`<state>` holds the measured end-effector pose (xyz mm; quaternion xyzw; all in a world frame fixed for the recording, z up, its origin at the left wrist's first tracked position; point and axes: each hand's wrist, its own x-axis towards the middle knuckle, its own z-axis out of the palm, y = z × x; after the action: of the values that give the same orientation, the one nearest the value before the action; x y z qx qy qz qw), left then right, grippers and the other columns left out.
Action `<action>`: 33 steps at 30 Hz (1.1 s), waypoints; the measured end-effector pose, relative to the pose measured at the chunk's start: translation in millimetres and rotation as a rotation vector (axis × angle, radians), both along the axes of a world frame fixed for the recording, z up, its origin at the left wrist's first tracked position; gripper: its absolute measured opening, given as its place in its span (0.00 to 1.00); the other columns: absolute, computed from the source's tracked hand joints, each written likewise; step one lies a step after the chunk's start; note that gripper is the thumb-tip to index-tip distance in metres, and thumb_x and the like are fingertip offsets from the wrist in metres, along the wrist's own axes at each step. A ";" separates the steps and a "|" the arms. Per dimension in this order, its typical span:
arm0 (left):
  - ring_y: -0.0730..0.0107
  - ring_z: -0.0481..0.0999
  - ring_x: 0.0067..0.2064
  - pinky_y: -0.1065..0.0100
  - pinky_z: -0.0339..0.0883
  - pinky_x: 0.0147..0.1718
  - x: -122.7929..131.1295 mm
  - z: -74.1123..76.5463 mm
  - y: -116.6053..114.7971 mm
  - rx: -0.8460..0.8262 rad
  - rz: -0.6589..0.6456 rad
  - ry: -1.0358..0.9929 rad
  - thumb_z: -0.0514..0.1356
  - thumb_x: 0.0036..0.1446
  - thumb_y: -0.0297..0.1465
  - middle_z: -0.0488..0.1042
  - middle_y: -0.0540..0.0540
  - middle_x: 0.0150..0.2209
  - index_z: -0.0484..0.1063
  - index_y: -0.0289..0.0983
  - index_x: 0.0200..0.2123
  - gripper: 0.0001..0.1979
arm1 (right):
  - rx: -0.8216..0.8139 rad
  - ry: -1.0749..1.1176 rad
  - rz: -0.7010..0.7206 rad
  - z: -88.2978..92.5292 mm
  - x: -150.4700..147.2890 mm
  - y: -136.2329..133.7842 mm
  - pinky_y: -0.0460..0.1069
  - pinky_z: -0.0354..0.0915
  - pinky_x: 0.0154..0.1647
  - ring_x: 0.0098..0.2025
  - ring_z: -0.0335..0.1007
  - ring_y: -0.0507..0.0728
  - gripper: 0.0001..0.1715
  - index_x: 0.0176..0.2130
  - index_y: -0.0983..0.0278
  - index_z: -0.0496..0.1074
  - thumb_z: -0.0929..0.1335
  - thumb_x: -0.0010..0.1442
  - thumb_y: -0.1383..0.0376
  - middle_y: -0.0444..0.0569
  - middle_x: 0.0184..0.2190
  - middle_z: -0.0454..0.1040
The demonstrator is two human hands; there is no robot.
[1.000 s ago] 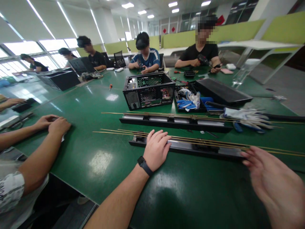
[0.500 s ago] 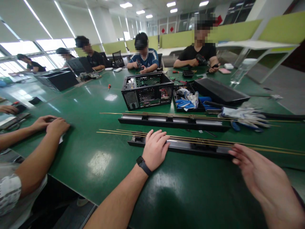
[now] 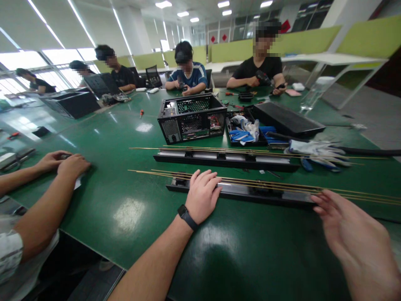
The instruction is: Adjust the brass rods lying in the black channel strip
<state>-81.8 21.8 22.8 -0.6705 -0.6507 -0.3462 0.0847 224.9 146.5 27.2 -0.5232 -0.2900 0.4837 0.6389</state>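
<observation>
My left hand (image 3: pixel 203 195), a dark watch on its wrist, lies flat with fingers stretched over the left part of a long black rail (image 3: pixel 250 193) on the green table. Thin brass rods (image 3: pixel 282 187) lie along the top of this rail and stick out past both ends. My right hand (image 3: pixel 354 234) is open, fingers apart, its fingertips at the rail's right end. A second black rail (image 3: pixel 225 159) with its own brass rods lies parallel just behind.
An open black computer case (image 3: pixel 191 118) stands behind the rails, beside a tray with blue-and-white gloves (image 3: pixel 246 130) and a black panel (image 3: pixel 283 118). More gloves (image 3: pixel 316 149) lie at the right. A co-worker's arms (image 3: pixel 50 184) rest on the table at my left; several people sit across.
My right hand shifted slightly along the rail's right end, in toward the left and back out. My left hand stayed on the rail. The view drifted a little.
</observation>
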 end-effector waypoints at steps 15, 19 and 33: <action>0.58 0.74 0.62 0.48 0.55 0.69 0.7 0.7 0.0 0.004 -0.011 0.002 0.61 0.68 0.31 0.79 0.45 0.56 0.75 0.42 0.51 0.09 | -0.057 -0.018 0.119 10.1 -6.8 -6.9 0.40 0.69 0.24 0.35 0.77 0.55 0.13 0.33 0.68 0.80 0.78 0.44 0.65 0.56 0.38 0.77; 0.58 0.74 0.63 0.48 0.55 0.69 0.2 -0.1 -0.3 0.004 -0.010 0.002 0.61 0.68 0.31 0.79 0.45 0.56 0.75 0.42 0.51 0.10 | -0.034 -0.011 0.084 7.9 -6.7 -7.1 0.39 0.68 0.24 0.35 0.76 0.54 0.16 0.34 0.69 0.80 0.79 0.44 0.64 0.56 0.37 0.77; 0.57 0.74 0.62 0.47 0.56 0.68 -0.5 -1.3 -0.1 0.011 -0.011 0.015 0.61 0.68 0.31 0.79 0.44 0.56 0.75 0.42 0.52 0.10 | -0.031 -0.025 0.100 7.4 -4.2 -6.9 0.40 0.69 0.25 0.37 0.76 0.56 0.18 0.35 0.69 0.80 0.80 0.42 0.65 0.56 0.38 0.78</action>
<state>-82.3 21.8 21.5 -0.6762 -0.6445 -0.3449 0.0915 220.6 139.6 34.6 -0.5238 -0.3161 0.5128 0.6023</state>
